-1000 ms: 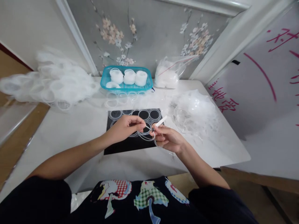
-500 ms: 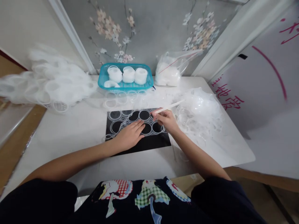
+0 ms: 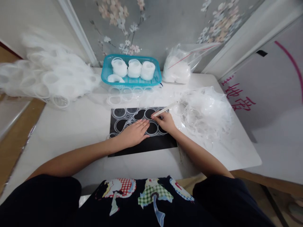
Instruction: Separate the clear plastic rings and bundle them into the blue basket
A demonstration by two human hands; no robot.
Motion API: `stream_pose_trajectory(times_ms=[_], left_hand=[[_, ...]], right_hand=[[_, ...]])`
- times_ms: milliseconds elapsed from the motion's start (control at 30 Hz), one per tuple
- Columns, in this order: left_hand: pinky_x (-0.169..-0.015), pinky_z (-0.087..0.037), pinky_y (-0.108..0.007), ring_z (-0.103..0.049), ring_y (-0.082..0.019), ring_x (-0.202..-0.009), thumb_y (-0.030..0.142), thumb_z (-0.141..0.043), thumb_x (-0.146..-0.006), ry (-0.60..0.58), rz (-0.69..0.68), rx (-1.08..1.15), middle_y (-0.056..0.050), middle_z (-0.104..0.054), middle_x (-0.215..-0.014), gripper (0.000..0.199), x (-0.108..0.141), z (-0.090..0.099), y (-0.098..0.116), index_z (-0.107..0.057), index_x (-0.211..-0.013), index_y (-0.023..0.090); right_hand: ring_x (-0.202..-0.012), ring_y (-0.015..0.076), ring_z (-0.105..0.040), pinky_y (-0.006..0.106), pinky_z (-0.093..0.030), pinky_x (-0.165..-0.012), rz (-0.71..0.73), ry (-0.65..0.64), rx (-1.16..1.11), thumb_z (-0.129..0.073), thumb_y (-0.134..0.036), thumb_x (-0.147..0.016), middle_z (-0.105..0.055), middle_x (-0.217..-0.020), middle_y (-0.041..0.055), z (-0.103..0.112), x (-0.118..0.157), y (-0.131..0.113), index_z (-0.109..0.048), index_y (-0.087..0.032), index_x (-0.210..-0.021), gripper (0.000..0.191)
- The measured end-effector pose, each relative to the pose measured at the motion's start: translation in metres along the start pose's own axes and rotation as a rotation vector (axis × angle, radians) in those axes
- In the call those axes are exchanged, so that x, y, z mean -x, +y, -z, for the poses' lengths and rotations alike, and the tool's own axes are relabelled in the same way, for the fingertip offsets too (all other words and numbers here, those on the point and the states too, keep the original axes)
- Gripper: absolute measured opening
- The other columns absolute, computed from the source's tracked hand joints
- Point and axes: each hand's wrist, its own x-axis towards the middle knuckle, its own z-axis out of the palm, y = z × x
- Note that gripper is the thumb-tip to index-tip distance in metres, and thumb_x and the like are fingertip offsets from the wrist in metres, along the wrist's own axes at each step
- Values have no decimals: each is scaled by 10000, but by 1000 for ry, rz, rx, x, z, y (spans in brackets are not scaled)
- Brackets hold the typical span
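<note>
My left hand [image 3: 135, 133] lies flat, fingers stretched out, on a translucent sheet with ring outlines [image 3: 115, 126]. Under that sheet is a black mat [image 3: 151, 146]. Pinched in my right hand [image 3: 167, 122] is a slim white pen-like stick [image 3: 166, 109]; its lower end points at a ring just beyond my left fingertips. The stick's upper end leans to the right, toward a heap of clear ring scraps [image 3: 205, 110]. Whether the tip is a blade or a point is too small to tell.
Behind the mat stands a blue basket [image 3: 131, 84] with stacks of white rings [image 3: 134, 68]. Right of it sits a zip bag [image 3: 177, 69] of white material. A large pile of ring-holed sheets [image 3: 49, 75] overhangs the left edge of the white table [image 3: 78, 126]. A whiteboard [image 3: 267, 126] stands at right.
The view has shifted slightly. My right hand has drawn a little nearer to my left hand, and the stick has moved with it. My left hand stays flat on the sheet.
</note>
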Motion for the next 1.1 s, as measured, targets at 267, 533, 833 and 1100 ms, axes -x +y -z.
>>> stream_pose_trajectory(times_ms=[267, 533, 833, 1100], left_hand=[[-1206, -292, -461, -411, -308, -1429, 404, -467, -1025, -47, -11, -50, -232, -446, -1498, 554, 1, 0, 4, -474, -1427, 23], [-1122, -398, -413, -587, -284, -1261, 430, -551, -980, -37, -28, 0, -181, -629, -1338, 471, -16, 23, 1, -609, -1278, 69], [-1154, -352, -401, -501, -303, -1359, 490, -531, -985, -97, -127, -80, -246, -544, -1415, 622, -57, 11, 18, -537, -1362, -4], [-1174, -343, -415, -463, -308, -1393, 476, -515, -999, -142, -108, -40, -233, -490, -1461, 608, -54, 8, 16, -527, -1390, 10]], right_hand=[[-878, 240, -697, 344, -527, -789, 169, -32, 338, -585, -261, -904, -785, -931, 63, -2, 8, -1, -755, -255, -926, 172], [-847, 245, -684, 361, -506, -771, 11, 473, 373, -445, -369, -972, -729, -811, 92, 63, -24, 6, -700, -184, -777, 371], [-850, 250, -737, 349, -557, -781, -94, 145, -18, -634, -423, -852, -785, -899, 55, 27, 25, 18, -764, -204, -820, 257], [-861, 237, -735, 329, -556, -765, -38, 146, 157, -592, -350, -920, -791, -955, 53, 20, 37, 18, -766, -225, -869, 221]])
